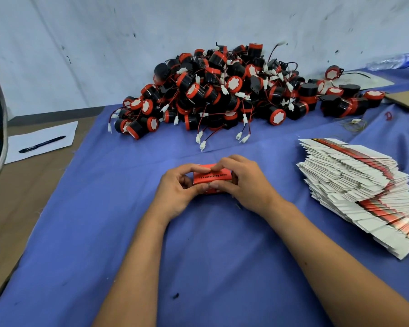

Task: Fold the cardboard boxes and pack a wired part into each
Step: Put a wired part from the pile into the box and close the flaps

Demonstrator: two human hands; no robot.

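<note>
At desk centre, above blue cloth [128, 208]: small red printed cardboard box [211, 177] pinched in my left hand [177, 187] and right hand [243, 182] grip. Feels light, thin-walled, crushable; I hold edges, not panels.

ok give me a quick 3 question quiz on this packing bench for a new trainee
1. True or false: both hands grip the red box.
2. Where is the stack of flat boxes? A) right of the hands B) left of the hands C) behind the pile of parts
3. What lies on the sheet of paper at the left?

Key: 1 true, left hand and right hand; 2 A; 3 a pen.
</note>
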